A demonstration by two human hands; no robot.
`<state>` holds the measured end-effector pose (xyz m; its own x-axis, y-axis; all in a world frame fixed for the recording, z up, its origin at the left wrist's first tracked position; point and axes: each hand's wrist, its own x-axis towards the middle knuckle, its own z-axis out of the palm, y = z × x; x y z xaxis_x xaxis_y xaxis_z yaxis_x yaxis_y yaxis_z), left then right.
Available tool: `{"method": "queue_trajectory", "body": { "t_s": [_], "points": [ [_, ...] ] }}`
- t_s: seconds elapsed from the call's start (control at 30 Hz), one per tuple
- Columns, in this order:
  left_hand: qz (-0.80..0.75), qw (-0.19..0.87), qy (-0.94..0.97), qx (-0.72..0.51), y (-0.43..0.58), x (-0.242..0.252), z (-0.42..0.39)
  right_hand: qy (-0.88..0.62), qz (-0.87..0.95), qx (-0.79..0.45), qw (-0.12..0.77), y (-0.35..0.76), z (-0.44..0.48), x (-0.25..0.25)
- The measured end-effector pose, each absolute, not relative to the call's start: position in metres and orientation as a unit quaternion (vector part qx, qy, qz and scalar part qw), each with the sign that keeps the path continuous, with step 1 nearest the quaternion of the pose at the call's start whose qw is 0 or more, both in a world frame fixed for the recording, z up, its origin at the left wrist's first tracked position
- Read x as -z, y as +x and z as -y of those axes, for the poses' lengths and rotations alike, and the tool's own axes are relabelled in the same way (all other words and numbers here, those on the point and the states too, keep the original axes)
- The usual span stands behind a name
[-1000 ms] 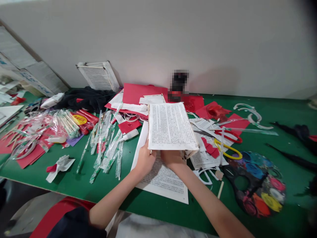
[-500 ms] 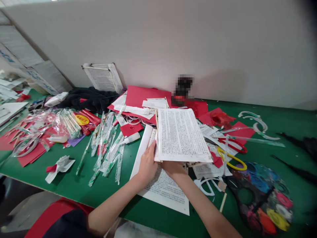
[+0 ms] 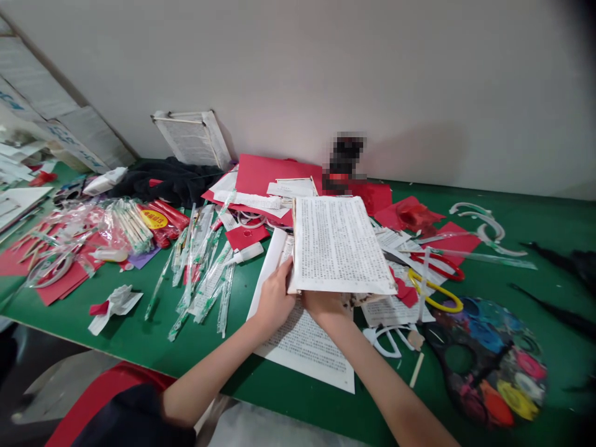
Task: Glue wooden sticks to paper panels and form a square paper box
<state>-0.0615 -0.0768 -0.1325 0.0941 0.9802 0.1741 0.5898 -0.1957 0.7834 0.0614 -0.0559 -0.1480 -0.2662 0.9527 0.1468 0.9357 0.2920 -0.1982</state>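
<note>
A paper-covered stick frame point(image 3: 342, 245), its white sheet printed with dense rows of characters, is raised above the table in front of me. My left hand point(image 3: 278, 292) grips its lower left edge, thumb up along the side. Under the frame's near edge goes my right hand point(image 3: 326, 308); its fingers are hidden by the paper. Below both hands lies a printed sheet point(image 3: 321, 360) flat on the table. Scissors with red handles point(image 3: 442, 266) and scissors with yellow handles point(image 3: 437, 298) lie to the right of the frame.
A similar paper-covered frame point(image 3: 193, 139) leans on the wall. Left on the green table point(image 3: 195, 357) are plastic-wrapped strips point(image 3: 205, 267), a bundle of sticks point(image 3: 133, 226) and a glue tube point(image 3: 246, 254). A paint palette point(image 3: 493, 366) lies right, red paper point(image 3: 274, 174) behind.
The view has shifted slightly, so the scene sits a little higher. Both hands keep their places on the frame, which has barely moved.
</note>
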Motion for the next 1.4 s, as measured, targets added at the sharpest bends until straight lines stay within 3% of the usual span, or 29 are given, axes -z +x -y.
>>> {"method": "queue_trajectory", "body": {
  "t_s": [0.13,0.2,0.3,0.37,0.57,0.7,1.4],
  "points": [
    [-0.553,0.305,0.678,-0.375,-0.062,0.130,0.079,-0.561,0.802,0.039,0.202,0.070,0.086,0.119],
    [-0.543,0.321,0.667,-0.397,-0.063,0.127,0.079,-0.532,0.793,0.098,0.281,0.080,0.105,0.102],
    [-0.547,0.354,0.632,-0.419,-0.063,0.123,0.079,-0.427,0.741,0.199,0.479,0.101,0.122,0.081],
    [-0.552,0.372,0.610,-0.430,-0.064,0.120,0.078,-0.452,0.643,0.288,0.547,0.114,0.122,0.074],
    [-0.554,0.372,0.578,-0.469,-0.067,0.114,0.073,-0.586,0.664,0.098,0.454,0.131,0.102,0.088],
    [-0.581,0.370,0.580,-0.434,-0.068,0.110,0.072,-0.584,0.692,0.127,0.405,0.129,0.096,0.095],
    [-0.639,0.251,0.645,-0.337,-0.063,0.101,0.102,-0.606,0.668,0.096,0.420,0.116,0.099,0.093]
  ]
}}
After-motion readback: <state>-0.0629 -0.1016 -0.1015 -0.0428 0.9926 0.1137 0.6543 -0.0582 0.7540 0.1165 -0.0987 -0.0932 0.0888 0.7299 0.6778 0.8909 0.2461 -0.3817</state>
